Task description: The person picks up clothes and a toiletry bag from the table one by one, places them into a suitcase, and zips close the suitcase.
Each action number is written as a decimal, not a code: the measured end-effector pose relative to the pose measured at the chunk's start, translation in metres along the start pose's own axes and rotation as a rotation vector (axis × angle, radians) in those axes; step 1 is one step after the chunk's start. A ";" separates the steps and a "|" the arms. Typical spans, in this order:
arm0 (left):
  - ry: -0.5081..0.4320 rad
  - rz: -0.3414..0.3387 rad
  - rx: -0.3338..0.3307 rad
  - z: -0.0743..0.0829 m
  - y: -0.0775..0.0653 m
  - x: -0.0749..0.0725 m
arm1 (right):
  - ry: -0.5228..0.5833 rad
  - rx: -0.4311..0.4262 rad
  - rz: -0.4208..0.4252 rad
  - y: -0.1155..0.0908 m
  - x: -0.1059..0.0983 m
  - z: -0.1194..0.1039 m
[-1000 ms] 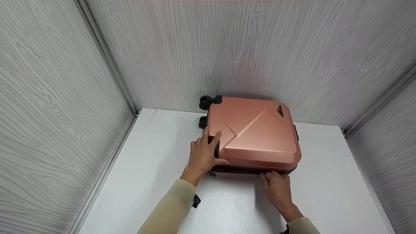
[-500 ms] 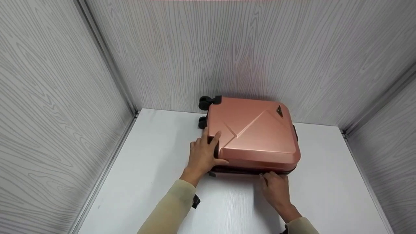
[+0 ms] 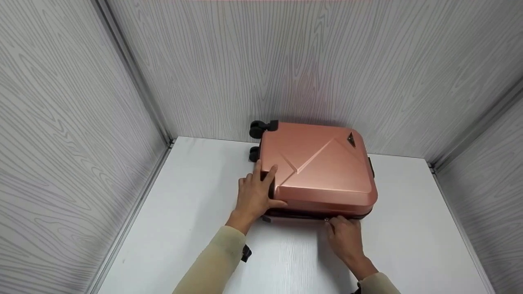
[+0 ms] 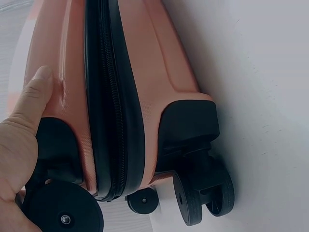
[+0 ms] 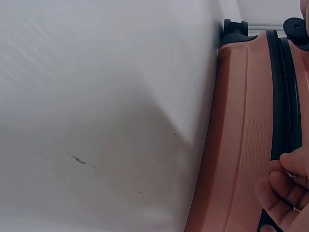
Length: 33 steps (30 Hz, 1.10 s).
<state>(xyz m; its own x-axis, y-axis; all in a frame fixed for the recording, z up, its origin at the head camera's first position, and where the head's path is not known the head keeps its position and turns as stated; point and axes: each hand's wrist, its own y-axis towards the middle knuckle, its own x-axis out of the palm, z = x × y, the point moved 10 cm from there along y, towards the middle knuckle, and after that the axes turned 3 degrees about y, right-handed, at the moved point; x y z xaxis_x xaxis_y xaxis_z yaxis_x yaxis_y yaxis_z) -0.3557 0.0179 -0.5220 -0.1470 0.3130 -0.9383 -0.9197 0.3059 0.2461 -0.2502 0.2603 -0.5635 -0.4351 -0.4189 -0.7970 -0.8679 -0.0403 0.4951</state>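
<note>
A rose-pink hard-shell suitcase [image 3: 322, 163] lies flat against the back wall, its black wheels [image 3: 257, 129] toward the left. My left hand [image 3: 254, 194] rests on its near left corner with fingers spread and straight; in the left wrist view the thumb [image 4: 36, 94] lies along the upper shell beside a wheel. Along the near side runs a black zipper [image 5: 288, 101]. There my right hand [image 3: 346, 237] pinches a small metal zipper pull [image 3: 327, 220], mostly hidden by the fingertips. The right wrist view has these curled fingers at the zipper band.
The suitcase lies on a white tabletop [image 3: 196, 196] with grey wood-grain panels on the left, back [image 3: 229, 65] and right. A black handle [image 3: 371, 167] sticks out from the suitcase's right end. A dark mark [image 5: 78, 159] shows on the white surface.
My right hand has crept slightly left along the zipper with the zipper pull. The left hand keeps its place on the suitcase corner.
</note>
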 end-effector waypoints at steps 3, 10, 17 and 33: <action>-0.002 -0.006 -0.004 -0.001 0.000 0.000 | 0.006 0.013 -0.017 0.001 0.001 0.000; -0.012 -0.009 -0.009 -0.001 0.000 0.000 | 0.025 0.022 -0.041 0.002 0.005 -0.005; -0.014 -0.012 -0.007 0.000 0.000 0.000 | 0.033 0.020 -0.035 0.002 0.006 -0.011; 0.017 -0.009 -0.009 0.000 0.001 -0.001 | 0.059 0.031 -0.021 0.001 0.010 -0.014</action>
<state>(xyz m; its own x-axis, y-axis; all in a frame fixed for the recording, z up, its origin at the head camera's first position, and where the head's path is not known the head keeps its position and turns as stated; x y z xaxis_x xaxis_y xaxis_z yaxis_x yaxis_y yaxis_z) -0.3569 0.0178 -0.5208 -0.1449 0.2945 -0.9446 -0.9244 0.3003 0.2354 -0.2525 0.2434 -0.5662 -0.4030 -0.4706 -0.7850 -0.8840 -0.0220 0.4670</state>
